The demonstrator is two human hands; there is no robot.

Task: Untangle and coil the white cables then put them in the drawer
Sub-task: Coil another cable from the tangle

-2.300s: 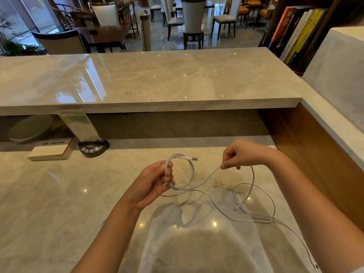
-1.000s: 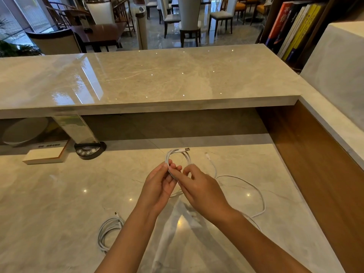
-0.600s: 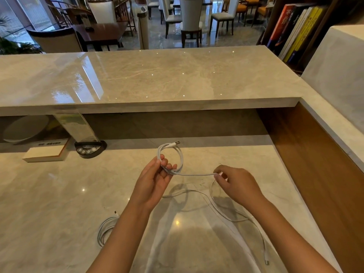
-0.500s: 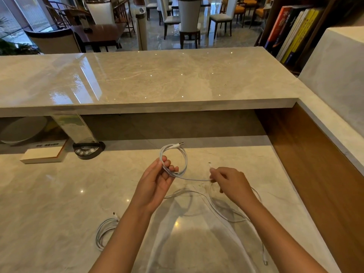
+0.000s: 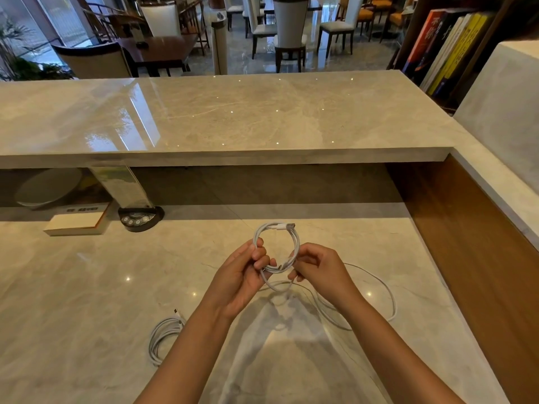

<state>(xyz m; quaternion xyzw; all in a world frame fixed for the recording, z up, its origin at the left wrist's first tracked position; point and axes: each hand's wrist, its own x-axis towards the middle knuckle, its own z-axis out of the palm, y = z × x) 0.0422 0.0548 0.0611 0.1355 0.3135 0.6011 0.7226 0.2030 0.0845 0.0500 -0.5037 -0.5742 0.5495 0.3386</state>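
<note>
Finished coil: a white cable bundle [image 5: 163, 336] lay flat on the table [image 5: 73, 287], nearest the viewer, just left of the left forearm, one plug end pointing up and away from the loops.
Loose slack: the unwound run of the second cable [image 5: 379, 287] trailed over the table right of the right wrist in a wide arc, then curved back toward the hands.
Left hand [image 5: 242, 275]: fingers [image 5: 258, 252] were closed around the left side and bottom of a small upright loop [image 5: 296, 243], thumb and fingertips pinching the gathered strands together.
Right hand [image 5: 318, 266]: fingers were curled and closed on the strand at the loop's lower right, touching the loop, just beside the left fingertips.
Loop: held above the table between both hands, standing roughly upright; its plug end [image 5: 287, 226] stuck out to the right at the top, clear of all fingers.
Middle distance: a dark round base with buttons [image 5: 140, 219] and a white box [image 5: 77, 224] sat on the table under the raised marble ledge [image 5: 233, 118].
Far: dining chairs [image 5: 288, 27] beyond the ledge; books [image 5: 449, 45] upper right.
</note>
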